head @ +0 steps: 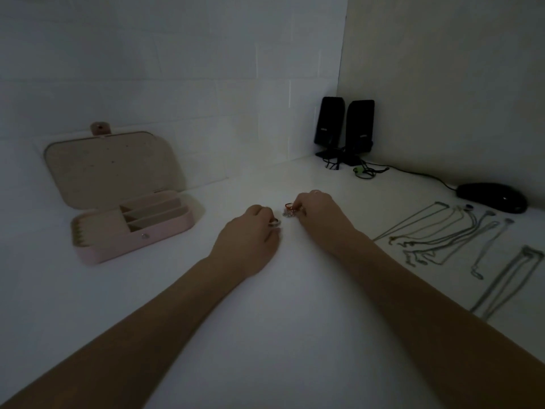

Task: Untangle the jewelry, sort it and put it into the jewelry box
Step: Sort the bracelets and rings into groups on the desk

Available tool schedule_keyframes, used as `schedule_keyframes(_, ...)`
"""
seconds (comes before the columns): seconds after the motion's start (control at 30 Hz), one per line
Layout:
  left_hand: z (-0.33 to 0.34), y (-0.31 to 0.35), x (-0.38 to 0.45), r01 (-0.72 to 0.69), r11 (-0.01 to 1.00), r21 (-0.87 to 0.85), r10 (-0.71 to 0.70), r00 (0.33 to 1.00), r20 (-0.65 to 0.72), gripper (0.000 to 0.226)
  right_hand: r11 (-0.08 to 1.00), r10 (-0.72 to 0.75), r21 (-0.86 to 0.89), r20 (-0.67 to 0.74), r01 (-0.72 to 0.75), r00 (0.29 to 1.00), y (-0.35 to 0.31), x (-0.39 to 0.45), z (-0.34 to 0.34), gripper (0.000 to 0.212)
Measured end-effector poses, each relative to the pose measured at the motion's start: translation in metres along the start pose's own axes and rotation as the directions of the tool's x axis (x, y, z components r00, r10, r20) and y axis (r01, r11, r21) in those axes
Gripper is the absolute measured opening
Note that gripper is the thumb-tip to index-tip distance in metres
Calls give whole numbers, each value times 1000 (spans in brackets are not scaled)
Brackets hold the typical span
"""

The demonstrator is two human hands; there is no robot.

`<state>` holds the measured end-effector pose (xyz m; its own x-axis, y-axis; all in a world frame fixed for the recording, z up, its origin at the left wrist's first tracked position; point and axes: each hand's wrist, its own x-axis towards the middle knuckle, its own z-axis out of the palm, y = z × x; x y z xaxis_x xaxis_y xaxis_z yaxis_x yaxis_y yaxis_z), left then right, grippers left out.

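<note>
Head cam: both arms stretched forward over the white table [295,335], left hand [250,240] pinching a silver ring [274,222], right hand [317,214] pinching a red-stoned ring [288,206] beside small jewelry pile [287,214].

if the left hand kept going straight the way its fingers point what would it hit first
Probably the small cluster of rings just ahead, under the right hand. The left hand, pinching a silver ring, points up-right toward it. Depth is unclear in this dim picture.

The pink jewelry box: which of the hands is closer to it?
The left hand is nearer the pink jewelry box, lying just to its right. The right hand sits farther right, beyond the left.
</note>
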<state>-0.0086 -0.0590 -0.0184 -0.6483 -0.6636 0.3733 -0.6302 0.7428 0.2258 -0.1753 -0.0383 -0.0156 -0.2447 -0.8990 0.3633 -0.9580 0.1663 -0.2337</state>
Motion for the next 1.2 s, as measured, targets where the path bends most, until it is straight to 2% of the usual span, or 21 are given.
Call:
schedule_keyframes(0.13, -1, 1, -2, 20, 999, -29, -20, 1000, -3, 29, 999, -22, -28, -60, 20, 998, -1, -5, 3, 17)
schedule_keyframes(0.17, -2, 2, -2, 40, 998, -57, -40, 999, -3, 29, 999, -35, 31, -84, 38, 996, -1, -6, 1, 14)
schedule_keyframes(0.23, -4, 3, 0, 98, 979, -181, -108, 993, -43, 32, 946, 7, 322, -127, 34, 992, -7, -10, -10, 11)
schedule_keyframes(0.3, -8, 3, 3, 136, 926, -352, -179, 979, -92, 40, 780, 52, 625, -119, 34, 992, -17, -15, -25, 7)
schedule_keyframes(0.37, -10, 3, 6, 140, 824, -549, -214, 974, -73, 41, 689, 53, 724, -99, 35, 994, -25, -19, -33, 10)
schedule_keyframes(0.47, -12, 6, 4, 112, 675, -729, -195, 980, -29, 6, 504, 57, 863, -1, -28, 998, -34, -24, -38, 15)
schedule_keyframes(0.53, -13, 6, 4, 81, 659, -748, -217, 972, -86, 17, 332, 81, 931, 135, -154, 988, -36, -25, -42, 18)
schedule_keyframes(0.57, -14, 6, 4, 79, 615, -785, -249, 964, -98, 17, 220, 86, 947, 220, -234, 972, -38, -26, -45, 20)
schedule_keyframes(0.63, -18, 7, 4, 96, 429, -898, -313, 949, -48, 15, 17, 92, 941, 334, -337, 938, -37, -25, -48, 20)
schedule_keyframes(0.67, -19, 8, 4, 107, 322, -941, -323, 946, -3, 16, -38, 101, 935, 355, -353, 929, -35, -25, -50, 21)
schedule_keyframes(0.73, -21, 9, 3, 131, 193, -972, -307, 949, 67, 17, -65, 126, 933, 360, -354, 924, -33, -25, -50, 21)
schedule_keyframes(0.9, -22, 13, 0, 190, 183, -965, -248, 958, 142, 17, -201, 195, 927, 355, -317, 914, -37, -22, -49, 25)
schedule_keyframes(1.0, -23, 14, 0, 220, 112, -969, -254, 949, 186, 20, -298, 258, 907, 377, -297, 890, -38, -21, -54, 28)
schedule_keyframes(1.13, -24, 13, 3, 199, 36, -979, -361, 916, 172, 24, -238, 255, 919, 371, -314, 893, -34, -24, -60, 23)
schedule_keyframes(1.2, -24, 10, 6, 187, 89, -978, -436, 890, 130, 29, -155, 252, 933, 355, -324, 900, -33, -25, -62, 20)
